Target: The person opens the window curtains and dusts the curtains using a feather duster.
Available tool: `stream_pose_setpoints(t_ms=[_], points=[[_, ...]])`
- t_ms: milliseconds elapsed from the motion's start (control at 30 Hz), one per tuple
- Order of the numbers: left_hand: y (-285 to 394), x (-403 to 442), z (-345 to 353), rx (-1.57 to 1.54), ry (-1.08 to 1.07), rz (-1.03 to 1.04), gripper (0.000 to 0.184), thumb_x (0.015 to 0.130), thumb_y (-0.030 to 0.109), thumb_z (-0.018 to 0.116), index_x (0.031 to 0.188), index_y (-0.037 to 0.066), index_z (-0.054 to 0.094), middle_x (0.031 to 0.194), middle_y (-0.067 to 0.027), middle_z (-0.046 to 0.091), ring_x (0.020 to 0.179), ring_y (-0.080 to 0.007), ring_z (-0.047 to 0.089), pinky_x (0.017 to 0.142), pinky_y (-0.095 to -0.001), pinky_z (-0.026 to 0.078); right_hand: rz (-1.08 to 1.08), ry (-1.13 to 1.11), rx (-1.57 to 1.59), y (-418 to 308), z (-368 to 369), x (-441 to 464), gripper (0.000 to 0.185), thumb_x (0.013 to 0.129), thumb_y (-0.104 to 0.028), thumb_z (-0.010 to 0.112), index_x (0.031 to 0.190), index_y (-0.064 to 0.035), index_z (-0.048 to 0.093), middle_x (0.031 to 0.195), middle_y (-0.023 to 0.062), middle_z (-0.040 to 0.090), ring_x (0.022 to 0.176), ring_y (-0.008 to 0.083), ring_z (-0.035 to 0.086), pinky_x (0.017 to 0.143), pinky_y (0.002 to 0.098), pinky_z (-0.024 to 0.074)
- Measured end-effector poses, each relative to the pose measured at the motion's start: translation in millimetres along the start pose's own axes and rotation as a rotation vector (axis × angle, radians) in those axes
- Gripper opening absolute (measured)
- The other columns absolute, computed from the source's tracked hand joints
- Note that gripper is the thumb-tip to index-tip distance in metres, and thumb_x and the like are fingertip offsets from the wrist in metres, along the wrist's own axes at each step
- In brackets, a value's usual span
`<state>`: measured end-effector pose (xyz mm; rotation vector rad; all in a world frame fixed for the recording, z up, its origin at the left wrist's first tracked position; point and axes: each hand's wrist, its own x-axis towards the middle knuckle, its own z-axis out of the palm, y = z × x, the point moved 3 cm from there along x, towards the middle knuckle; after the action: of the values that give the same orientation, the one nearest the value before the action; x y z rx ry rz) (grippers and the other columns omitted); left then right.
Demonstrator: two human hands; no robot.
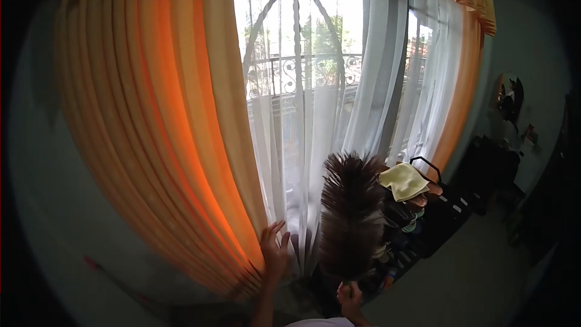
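My right hand (pixel 350 297) is wrapped round the handle of a feather duster (pixel 352 218), whose dark brown feathers stand upright before the window. My left hand (pixel 275 247) is raised with its fingers apart, at the edge where the orange curtain (pixel 181 145) meets the sheer white curtain (pixel 315 127). Whether its fingertips touch the fabric, I cannot tell. The orange curtain falls in long pleats on the left, glowing where light comes through.
Right of the duster is a dark bench or rack (pixel 448 218) bearing a pale yellow cloth (pixel 404 181) and other items. Behind the sheers is a window with a metal grille (pixel 296 36). Dark furniture (pixel 487 163) stands by the right wall.
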<state>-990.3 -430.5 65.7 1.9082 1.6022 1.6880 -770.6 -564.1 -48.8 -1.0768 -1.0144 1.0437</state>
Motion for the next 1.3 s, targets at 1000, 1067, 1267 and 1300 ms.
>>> stream_pose_setpoints(t_ms=[1000, 1067, 1267, 1300], points=[[31.1, -99.8, -102.6, -0.050, 0.468, -0.164, 0.008, 0.082, 0.007, 0.076, 0.085, 0.001, 0.071, 0.065, 0.0008, 0.050, 0.058, -0.0086, 0.040, 0.055, -0.0251, 0.036, -0.654, -0.059, 0.171, -200.8, 192.7, 199.9, 0.045, 0.104, -0.015, 0.042, 0.145, -0.0035, 0.031, 0.082, 0.0006, 0.051, 0.057, 0.0040, 0.044, 0.048, 0.0203, 0.0394], [28.6, -103.4, -98.5, -0.085, 0.393, -0.307, 0.013, 0.086, 0.013, 0.074, 0.083, 0.002, 0.069, 0.082, -0.0045, 0.066, 0.078, -0.0143, 0.059, 0.074, -0.0279, 0.047, -1.077, -0.039, -0.133, -210.6, 198.2, 191.8, 0.052, 0.095, -0.001, 0.052, 0.145, -0.0059, 0.039, 0.087, 0.0116, 0.054, 0.056, 0.0189, 0.053, 0.051, 0.0298, 0.0474], [38.7, -103.5, -110.0, -0.086, 0.445, -0.291, 0.011, 0.086, 0.012, 0.073, 0.084, 0.003, 0.068, 0.082, -0.0039, 0.063, 0.078, -0.0162, 0.057, 0.075, -0.0293, 0.046, -1.212, 0.096, -0.535, -244.0, 183.0, 243.5, 0.055, 0.093, 0.000, 0.052, 0.146, -0.0083, 0.040, 0.088, 0.0164, 0.052, 0.062, 0.0291, 0.058, 0.055, 0.0368, 0.0505], [36.2, -105.2, -113.3, -0.084, 0.445, -0.287, 0.011, 0.086, 0.012, 0.073, 0.084, 0.003, 0.068, 0.082, -0.0039, 0.063, 0.078, -0.0162, 0.057, 0.075, -0.0293, 0.046, -1.245, 0.215, -0.428, -255.5, 179.1, 253.3, 0.051, 0.095, -0.003, 0.050, 0.145, -0.0065, 0.040, 0.093, 0.0185, 0.055, 0.066, 0.0303, 0.059, 0.061, 0.0374, 0.0510]])
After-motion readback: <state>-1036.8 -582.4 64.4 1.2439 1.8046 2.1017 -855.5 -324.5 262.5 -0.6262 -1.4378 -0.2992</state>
